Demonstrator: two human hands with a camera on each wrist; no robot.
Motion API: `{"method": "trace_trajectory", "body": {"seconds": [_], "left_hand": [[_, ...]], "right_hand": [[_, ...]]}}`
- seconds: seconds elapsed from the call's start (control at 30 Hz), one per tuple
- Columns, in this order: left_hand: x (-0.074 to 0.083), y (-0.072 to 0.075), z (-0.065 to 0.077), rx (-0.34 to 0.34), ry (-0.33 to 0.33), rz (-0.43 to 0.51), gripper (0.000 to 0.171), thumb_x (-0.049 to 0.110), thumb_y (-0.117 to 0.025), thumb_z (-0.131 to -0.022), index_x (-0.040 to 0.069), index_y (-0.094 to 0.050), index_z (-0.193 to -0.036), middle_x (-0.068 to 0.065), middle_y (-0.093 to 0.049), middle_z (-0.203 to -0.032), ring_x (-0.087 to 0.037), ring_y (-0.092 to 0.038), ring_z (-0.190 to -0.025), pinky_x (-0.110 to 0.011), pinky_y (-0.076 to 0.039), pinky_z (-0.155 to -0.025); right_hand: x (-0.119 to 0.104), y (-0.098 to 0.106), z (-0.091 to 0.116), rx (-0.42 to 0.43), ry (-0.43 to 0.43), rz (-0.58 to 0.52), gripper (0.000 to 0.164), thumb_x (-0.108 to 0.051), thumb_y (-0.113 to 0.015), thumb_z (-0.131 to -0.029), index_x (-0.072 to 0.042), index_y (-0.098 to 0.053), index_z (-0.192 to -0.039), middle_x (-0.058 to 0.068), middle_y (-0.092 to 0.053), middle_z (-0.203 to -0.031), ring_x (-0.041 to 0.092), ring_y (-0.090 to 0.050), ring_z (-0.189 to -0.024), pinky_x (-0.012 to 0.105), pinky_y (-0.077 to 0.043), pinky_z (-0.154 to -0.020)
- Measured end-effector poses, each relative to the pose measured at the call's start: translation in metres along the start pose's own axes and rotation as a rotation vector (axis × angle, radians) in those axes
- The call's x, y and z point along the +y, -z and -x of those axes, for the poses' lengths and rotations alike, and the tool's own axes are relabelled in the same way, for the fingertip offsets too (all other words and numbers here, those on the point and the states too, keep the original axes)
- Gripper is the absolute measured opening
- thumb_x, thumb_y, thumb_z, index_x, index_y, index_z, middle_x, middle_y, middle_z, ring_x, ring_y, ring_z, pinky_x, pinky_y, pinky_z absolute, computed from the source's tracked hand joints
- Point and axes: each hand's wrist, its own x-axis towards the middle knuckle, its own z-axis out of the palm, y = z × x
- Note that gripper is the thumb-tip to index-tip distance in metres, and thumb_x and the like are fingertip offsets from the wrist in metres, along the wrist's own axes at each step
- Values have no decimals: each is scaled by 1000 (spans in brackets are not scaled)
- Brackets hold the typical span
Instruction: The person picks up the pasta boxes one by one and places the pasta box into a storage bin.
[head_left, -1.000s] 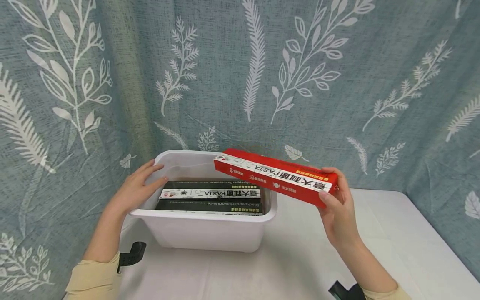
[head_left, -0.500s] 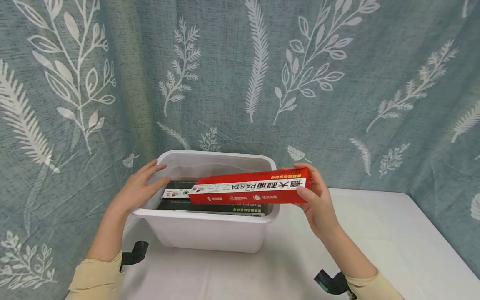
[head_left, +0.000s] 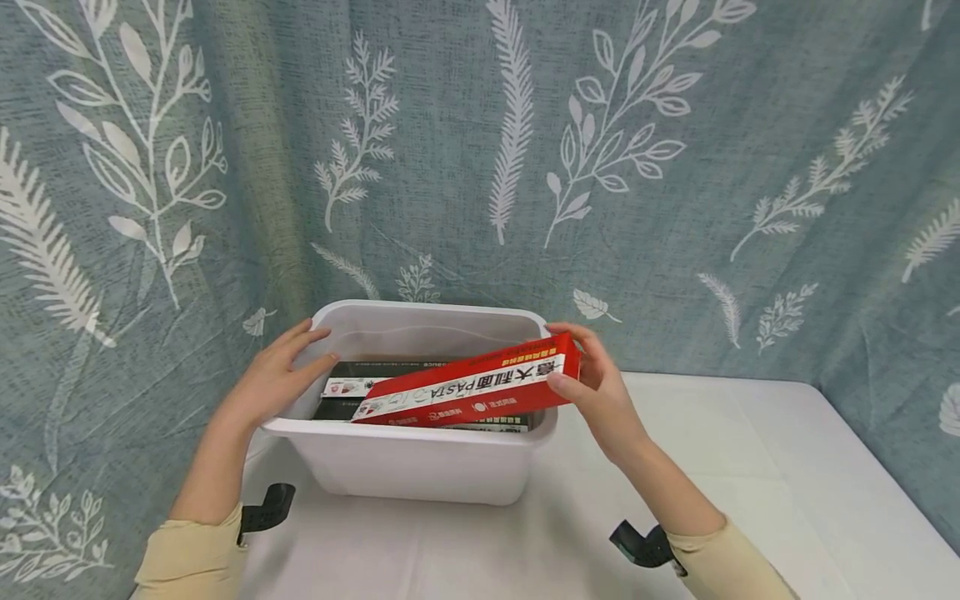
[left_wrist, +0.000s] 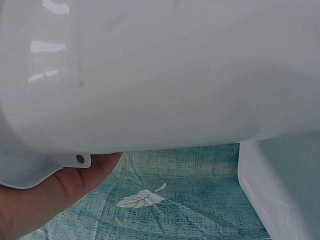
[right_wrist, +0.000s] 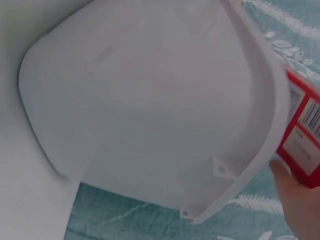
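Observation:
A red pasta box [head_left: 465,387] with a white lettered band is held by its right end in my right hand [head_left: 600,396], thumb on the near side and fingers behind. It slants across the opening of a white plastic bin [head_left: 412,467], its left end low and its right end raised above the bin's right rim. Under it in the bin lie black pasta boxes [head_left: 337,409], partly covered. My left hand [head_left: 273,379] rests on the bin's left rim, fingers reaching over it. In the right wrist view, the red box's barcoded end [right_wrist: 305,135] shows beyond the rim.
The bin stands on a white-covered table [head_left: 735,467], whose right edge runs back to a blue-green leaf-patterned curtain [head_left: 450,167]. The curtain hangs close behind and left of the bin. A black strap piece [head_left: 645,546] sits at the right wrist.
My right hand has moved left, carrying the red pasta box from above the bin's right side to low over its opening; the box's left end has dropped. The left hand stays on the rim.

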Motion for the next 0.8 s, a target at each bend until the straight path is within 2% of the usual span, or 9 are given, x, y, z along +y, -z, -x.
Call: {"method": "trace_trajectory", "body": {"seconds": [0.1, 0.17, 0.3, 0.4, 0.53, 0.67, 0.8], "left_hand": [[0, 1, -1, -1, -5, 3, 71, 46, -49, -101, -2, -31, -150, -25, -6, -160, -56, -12, -139, -74, -20, -101], [0, 0, -2, -2, -5, 6, 71, 46, -49, -101, -2, -31, -150, -25, -7, -160, -56, -11, -140, -75, -19, -101], [0, 0, -2, -3, -3, 10, 70, 44, -50, -101, -3, -32, -150, -26, -7, -159, -56, -11, -140, -76, -19, -100], [0, -1, -2, -3, 0, 11, 70, 43, -50, -101, -3, -31, -150, -26, -7, -159, -56, -12, -139, -76, -19, -100], [1, 0, -1, -4, 2, 10, 70, 43, -49, -101, -3, -31, -150, -26, -7, -160, -56, -12, -139, -76, -19, -99], [0, 0, 0, -4, 2, 2, 71, 44, -48, -101, -2, -29, -151, -25, -7, -160, -56, -11, -140, -76, -18, -100], [0, 1, 2, 33, -14, -46, 70, 45, -47, -101, -1, -30, -151, -28, -11, -158, -57, -13, -138, -76, -18, -99]], "right_hand": [[5, 0, -8, -36, 33, 129, 52, -8, -62, -89, -8, -48, -139, 13, -52, -135, 31, -50, -119, 39, -54, -87], [9, 1, -12, -65, 56, 227, 53, -9, -65, -89, -10, -51, -140, 10, -52, -138, 29, -46, -126, 43, -52, -91], [16, 4, -16, -73, 96, 387, 56, -16, -70, -90, -18, -51, -143, 1, -46, -147, 19, -27, -143, 50, -32, -110], [17, 6, -14, -19, 100, 416, 58, -21, -70, -92, -22, -49, -145, -4, -42, -151, 11, -17, -147, 48, -17, -117], [17, 13, -7, 65, 86, 400, 58, -22, -70, -92, -21, -48, -145, -3, -44, -149, 12, -25, -144, 42, -18, -117], [21, 27, 2, 116, 81, 424, 55, -22, -67, -95, -18, -46, -146, -1, -45, -148, 13, -29, -142, 38, -20, -117], [28, 48, 12, 183, 98, 569, 53, -29, -64, -96, -22, -47, -146, -2, -42, -150, 17, -25, -144, 51, -21, -115]]}}
